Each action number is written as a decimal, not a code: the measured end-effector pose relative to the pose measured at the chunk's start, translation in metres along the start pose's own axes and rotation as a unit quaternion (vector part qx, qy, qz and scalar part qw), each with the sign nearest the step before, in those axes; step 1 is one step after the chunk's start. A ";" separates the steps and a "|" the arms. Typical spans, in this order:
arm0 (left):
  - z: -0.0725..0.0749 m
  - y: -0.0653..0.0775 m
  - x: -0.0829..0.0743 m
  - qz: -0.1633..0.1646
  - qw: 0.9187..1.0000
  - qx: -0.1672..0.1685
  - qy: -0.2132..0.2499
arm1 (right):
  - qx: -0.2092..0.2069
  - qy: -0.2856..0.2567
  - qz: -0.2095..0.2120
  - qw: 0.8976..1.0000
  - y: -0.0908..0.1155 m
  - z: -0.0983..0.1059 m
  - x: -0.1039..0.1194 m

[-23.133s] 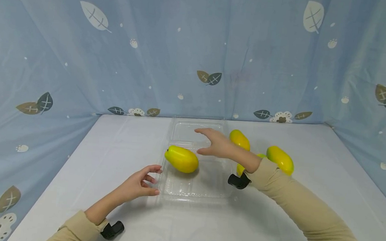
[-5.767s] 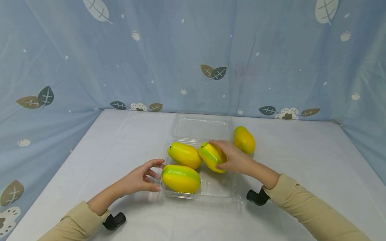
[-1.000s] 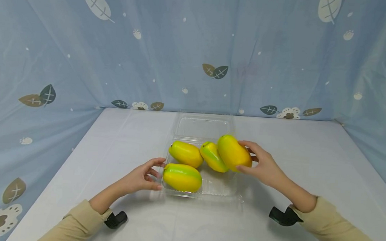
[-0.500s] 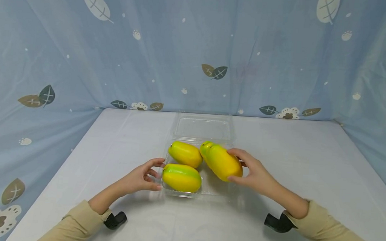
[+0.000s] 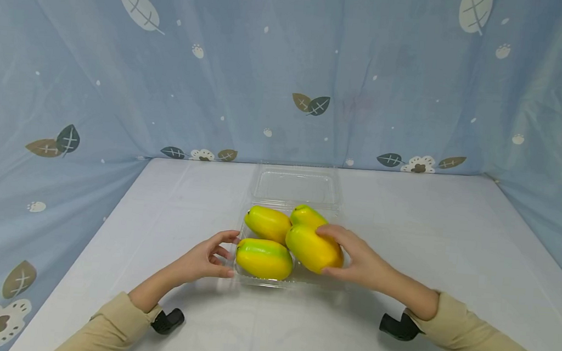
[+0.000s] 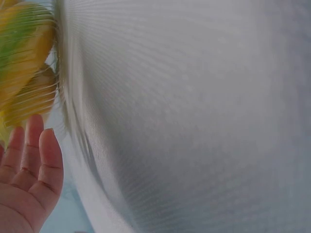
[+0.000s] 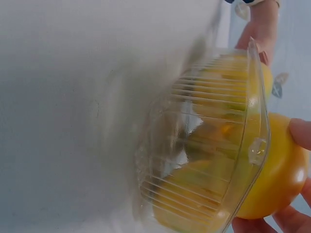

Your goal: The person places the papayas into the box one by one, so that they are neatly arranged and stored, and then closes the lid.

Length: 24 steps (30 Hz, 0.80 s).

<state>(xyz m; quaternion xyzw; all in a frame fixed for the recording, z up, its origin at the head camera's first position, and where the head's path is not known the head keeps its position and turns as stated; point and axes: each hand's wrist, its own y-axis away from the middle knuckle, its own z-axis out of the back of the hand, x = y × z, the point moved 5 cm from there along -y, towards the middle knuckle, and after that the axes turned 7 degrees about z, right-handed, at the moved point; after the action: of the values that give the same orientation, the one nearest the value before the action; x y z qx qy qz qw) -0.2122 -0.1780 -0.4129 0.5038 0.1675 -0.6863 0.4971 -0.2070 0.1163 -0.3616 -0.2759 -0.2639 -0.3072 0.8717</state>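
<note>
My right hand (image 5: 360,261) grips a yellow papaya (image 5: 309,248) by its right end, thumb in front and fingers behind. The papaya is low over the right half of a clear plastic clamshell box (image 5: 265,284); in the right wrist view it rises above the box rim. Behind it, partly hidden, lies another papaya (image 5: 307,215). Two more, a back one (image 5: 267,223) and a green-streaked front one (image 5: 264,259), lie in the left half. My left hand (image 5: 205,257) rests at the box's left wall, fingers spread; the left wrist view shows them nearly straight (image 6: 29,165).
The box's lid (image 5: 296,187) lies folded back behind it. A white cloth (image 5: 190,322) covers the table, and a blue leaf-print curtain (image 5: 249,74) hangs behind and at the sides. Black wrist mounts (image 5: 400,327) stick out below both cuffs.
Since 23 seconds ago, papayas from the right of the box have gone into it. Over the last second my right hand has carried the last one left and toward the front. My left hand has stayed.
</note>
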 end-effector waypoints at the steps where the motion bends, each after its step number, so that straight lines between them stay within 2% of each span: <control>1: 0.000 0.000 0.000 0.000 1.000 0.000 0.000 | 0.005 0.003 0.000 1.000 0.000 -0.001 0.000; 8: 0.000 0.000 0.000 0.003 1.000 -0.002 0.001 | 0.043 0.017 0.021 0.999 0.001 -0.007 0.000; 17: 0.000 0.000 0.000 0.002 1.000 -0.002 -0.002 | 0.079 0.029 0.011 0.996 0.001 -0.010 -0.004; 24: 0.000 -0.001 0.001 0.001 1.000 -0.002 -0.004 | 0.086 0.030 0.005 0.996 0.001 -0.012 -0.006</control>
<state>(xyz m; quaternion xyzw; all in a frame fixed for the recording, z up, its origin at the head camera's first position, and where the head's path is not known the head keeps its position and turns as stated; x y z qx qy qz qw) -0.2132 -0.1781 -0.4135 0.5006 0.1663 -0.6872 0.4994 -0.2073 0.1122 -0.3742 -0.1922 -0.2613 -0.2872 0.9013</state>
